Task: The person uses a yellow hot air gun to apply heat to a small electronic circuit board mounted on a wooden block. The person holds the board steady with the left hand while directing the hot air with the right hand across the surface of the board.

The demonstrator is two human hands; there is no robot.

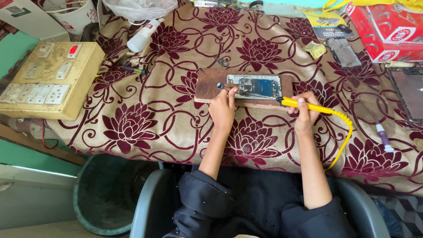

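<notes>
I saw the right hand just right of the frame's middle, its fingers wrapped around the yellow handle of a soldering iron. The iron's metal tip ran left across an opened phone, which lay on a wooden board at the centre of the frame. The iron's yellow coiled cord curved down and off the near edge of the worktop, which was covered in a beige cloth with dark red flowers.

The left hand rested at the board's near edge, fingers closed on a thin metal tool whose tip lay by the phone's left end. I could not tell what kind of tool it was.

At the left edge of the frame sat a cream switchboard with a red switch. A white bottle lay in the upper left, and a screwdriver just below it. A red box stood in the upper right, with a second bare phone frame beside it. A purple-tipped tool lay at the right.
</notes>
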